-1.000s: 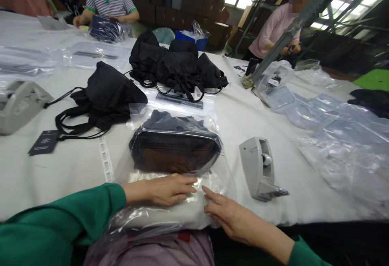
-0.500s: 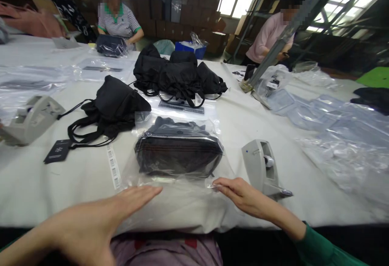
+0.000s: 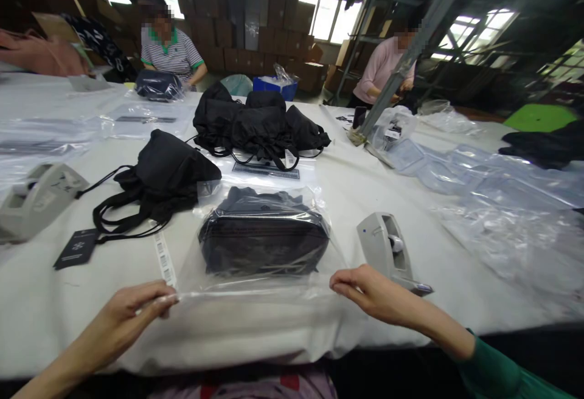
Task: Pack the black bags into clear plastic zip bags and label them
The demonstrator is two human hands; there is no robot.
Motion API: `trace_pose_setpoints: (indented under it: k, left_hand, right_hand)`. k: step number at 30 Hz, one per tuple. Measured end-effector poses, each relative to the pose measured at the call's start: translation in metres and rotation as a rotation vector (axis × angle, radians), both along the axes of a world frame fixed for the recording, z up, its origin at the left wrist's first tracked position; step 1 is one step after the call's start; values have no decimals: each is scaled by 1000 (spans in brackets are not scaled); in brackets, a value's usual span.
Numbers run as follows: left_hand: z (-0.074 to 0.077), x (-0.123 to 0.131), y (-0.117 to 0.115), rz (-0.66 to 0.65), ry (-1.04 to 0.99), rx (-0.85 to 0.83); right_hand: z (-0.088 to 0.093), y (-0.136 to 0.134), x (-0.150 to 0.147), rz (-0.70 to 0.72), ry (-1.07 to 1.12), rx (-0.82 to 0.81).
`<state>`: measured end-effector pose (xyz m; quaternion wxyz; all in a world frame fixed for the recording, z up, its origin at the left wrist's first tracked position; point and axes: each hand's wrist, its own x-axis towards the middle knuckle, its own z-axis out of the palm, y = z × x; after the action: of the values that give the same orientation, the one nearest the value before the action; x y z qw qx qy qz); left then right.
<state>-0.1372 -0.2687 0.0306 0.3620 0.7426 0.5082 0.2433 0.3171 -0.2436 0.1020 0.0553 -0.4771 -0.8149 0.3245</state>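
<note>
A dark pouch bag (image 3: 264, 238) lies inside a clear plastic bag (image 3: 255, 308) in front of me. My left hand (image 3: 132, 314) pinches the near left corner of the plastic bag. At its near right corner, my right hand (image 3: 365, 289) is closed on the plastic too. The near edge is drawn out straight between both hands. Just beyond my left hand lies a strip of barcode labels (image 3: 164, 259). A black drawstring bag (image 3: 159, 174) with a black hang tag (image 3: 76, 248) rests on the left. To the right of the pouch stands a grey tape dispenser (image 3: 387, 247).
Several black drawstring bags (image 3: 260, 122) are heaped at mid-table. Another tape dispenser (image 3: 41, 201) stands at the left. Clear plastic packaging (image 3: 493, 171) spreads over the right side, near a slanted metal post (image 3: 410, 58). Two people work across the table.
My left hand, spread before, has moved left and closed on the plastic bag's corner. My right hand has shifted slightly right, and the bag's near edge is now stretched.
</note>
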Motion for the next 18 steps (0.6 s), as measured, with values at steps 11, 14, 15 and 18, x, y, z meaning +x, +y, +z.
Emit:
trace_pose_setpoints:
  k: [11,14,15,18]
  left_hand:
    - [-17,23,91,253,-244,256]
    - [-25,28,113,198,-312,90]
    - [-26,29,119,209,-302,58]
    - [-27,30,127,295,-173,105]
  right_hand:
    - [-44,45,7,-537,373,388]
    - [-62,60,11,-591,542,236]
    - [-68,64,11,-605,586,214]
    - [-80,72,10,-630,661,232]
